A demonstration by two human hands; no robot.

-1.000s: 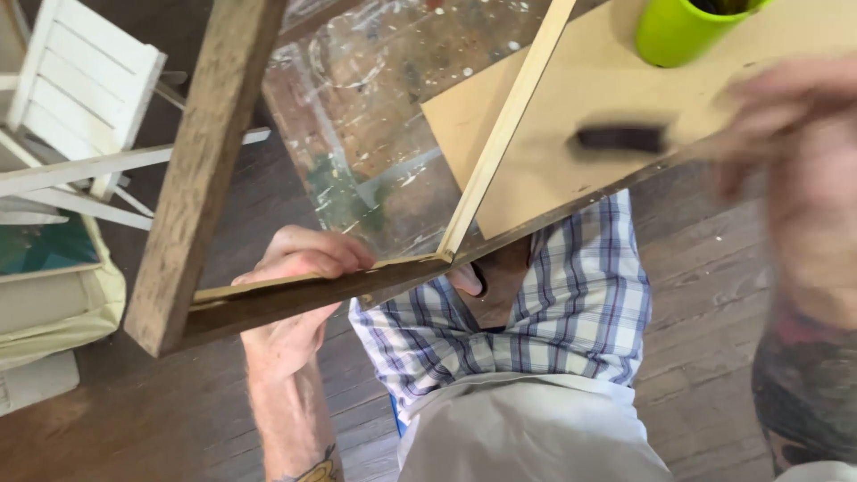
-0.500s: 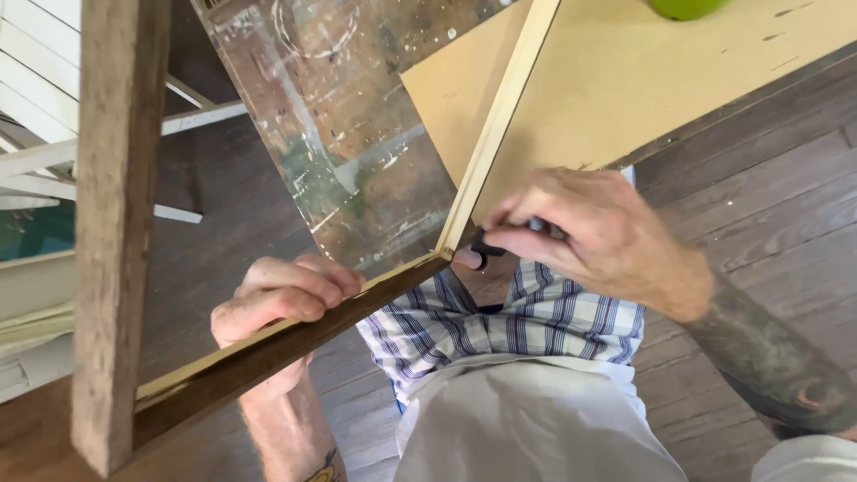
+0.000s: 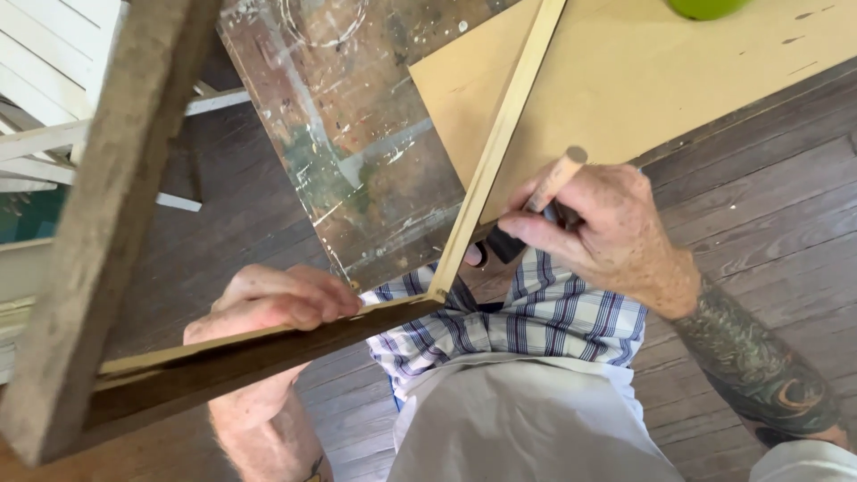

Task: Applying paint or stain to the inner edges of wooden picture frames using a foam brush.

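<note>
A wooden-handled tool (image 3: pixel 555 180) is gripped in the closed right hand (image 3: pixel 598 236), right of centre, just beside the pale strip (image 3: pixel 496 147) running toward the upper middle. The lower frame rail (image 3: pixel 268 344) is clasped by the left hand (image 3: pixel 268 303), lower left.

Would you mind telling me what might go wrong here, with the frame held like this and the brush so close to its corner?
1. The left hand alone grips the wooden frame, which hangs past the paint-spattered table; it may tip or slip.
2. The right hand works a wooden-handled tool right at the corner, above the plaid shorts, so drips could land on them.
</note>
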